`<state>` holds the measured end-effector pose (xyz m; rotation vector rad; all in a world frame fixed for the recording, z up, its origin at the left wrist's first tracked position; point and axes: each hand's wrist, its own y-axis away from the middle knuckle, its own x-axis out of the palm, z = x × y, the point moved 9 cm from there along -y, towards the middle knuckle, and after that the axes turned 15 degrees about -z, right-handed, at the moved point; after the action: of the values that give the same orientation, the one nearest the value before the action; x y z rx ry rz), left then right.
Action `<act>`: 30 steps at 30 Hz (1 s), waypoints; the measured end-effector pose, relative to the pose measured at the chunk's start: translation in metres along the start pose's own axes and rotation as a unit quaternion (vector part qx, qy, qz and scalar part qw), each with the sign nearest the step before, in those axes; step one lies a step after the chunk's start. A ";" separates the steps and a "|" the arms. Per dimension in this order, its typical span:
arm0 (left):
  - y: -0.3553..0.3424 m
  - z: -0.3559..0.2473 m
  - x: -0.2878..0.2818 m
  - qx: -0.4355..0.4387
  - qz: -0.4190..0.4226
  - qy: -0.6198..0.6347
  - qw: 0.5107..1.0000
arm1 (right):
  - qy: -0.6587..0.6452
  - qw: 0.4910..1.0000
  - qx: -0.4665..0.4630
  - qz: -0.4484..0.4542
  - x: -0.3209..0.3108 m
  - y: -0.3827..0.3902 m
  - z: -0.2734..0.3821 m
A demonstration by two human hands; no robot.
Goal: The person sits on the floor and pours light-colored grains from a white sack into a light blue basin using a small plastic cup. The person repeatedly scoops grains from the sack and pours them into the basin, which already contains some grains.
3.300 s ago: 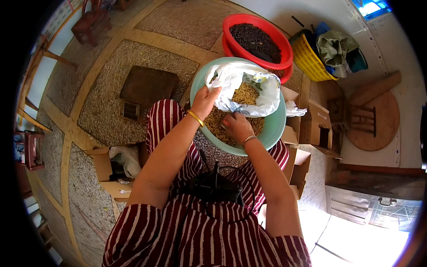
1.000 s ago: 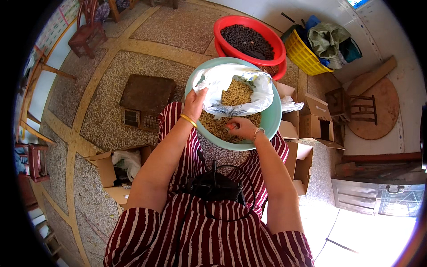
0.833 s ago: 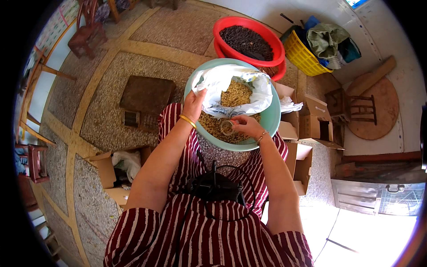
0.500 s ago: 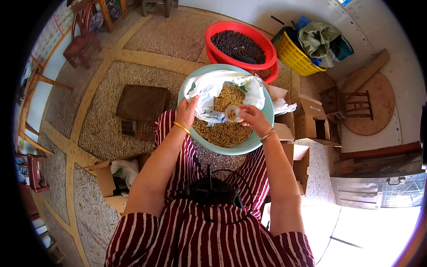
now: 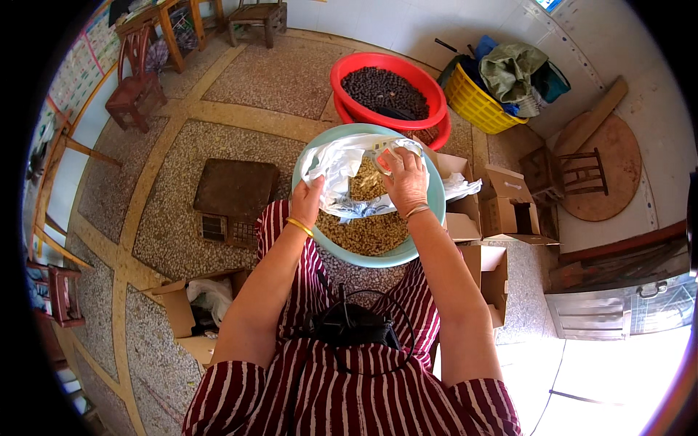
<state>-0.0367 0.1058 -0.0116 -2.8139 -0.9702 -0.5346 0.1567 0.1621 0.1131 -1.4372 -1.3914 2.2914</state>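
My left hand grips the left edge of a white plastic bag sitting in a pale turquoise basin. Small tan beans or kernels lie loose in the basin and inside the bag. My right hand is over the bag's opening, fingers curled on a small clear cup, which is tipped and partly hidden by them.
Red basins of dark pellets and a yellow basket of sacks stand behind. Cardboard boxes flank my right leg, another box my left. A low brown stool, wooden chairs and a round board surround me.
My right hand has lifted the clear cup from the loose kernels below the bag up and forward into the bag's opening. My left hand still holds the bag. The view has shifted slightly.
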 end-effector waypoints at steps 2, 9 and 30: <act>0.001 0.001 0.002 -0.010 -0.001 0.003 1.000 | 0.004 1.000 -0.004 -0.012 -0.009 -0.002 0.001; 0.001 0.017 0.006 -0.095 -0.046 0.012 0.994 | -0.161 0.968 0.193 -0.014 -0.021 0.037 -0.028; -0.032 0.048 -0.035 -0.071 -0.013 -0.117 0.991 | -0.041 0.944 0.119 0.304 0.086 0.149 0.015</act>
<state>-0.0687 0.1216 -0.0689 -3.0486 -1.0473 -0.2897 0.1506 0.1098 -0.0518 -1.8994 -0.6965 2.7720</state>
